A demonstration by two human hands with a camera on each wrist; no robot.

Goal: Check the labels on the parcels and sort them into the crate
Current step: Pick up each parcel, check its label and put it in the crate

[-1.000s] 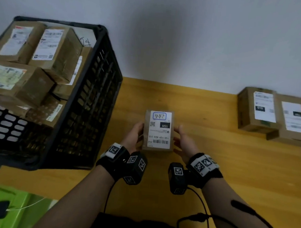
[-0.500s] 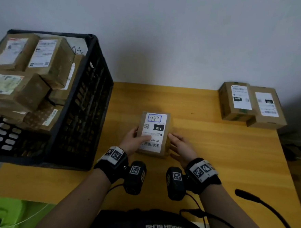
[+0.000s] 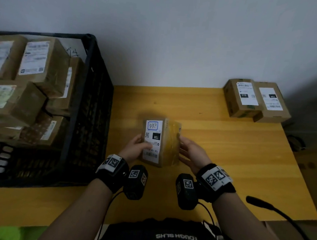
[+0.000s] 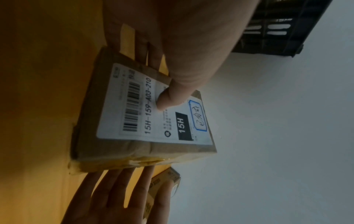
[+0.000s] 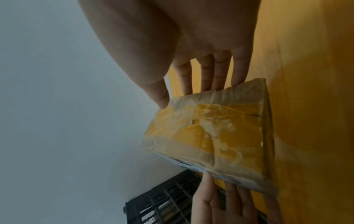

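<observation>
A small cardboard parcel (image 3: 168, 145) with a white "15H" label (image 4: 153, 115) is held tilted above the yellow table (image 3: 236, 147), its yellow-taped side (image 5: 214, 133) turned to the right. My left hand (image 3: 134, 150) grips its left edge, thumb (image 4: 172, 95) pressed on the label and fingers behind. My right hand (image 3: 191, 154) lies with straight fingers (image 5: 220, 71) against the taped side. The black crate (image 3: 90, 72) stands at the left, filled with several labelled parcels (image 3: 41, 63).
Two more labelled parcels (image 3: 241, 99) (image 3: 272, 103) sit side by side at the table's back right corner by the wall. The crate's mesh wall (image 3: 93, 126) rises just left of my hands. A green surface (image 3: 5, 233) shows at the lower left.
The parcel has tipped from lying flat to tilted on its left side, showing its taped face. My left thumb moved onto the label and my right fingers straightened.
</observation>
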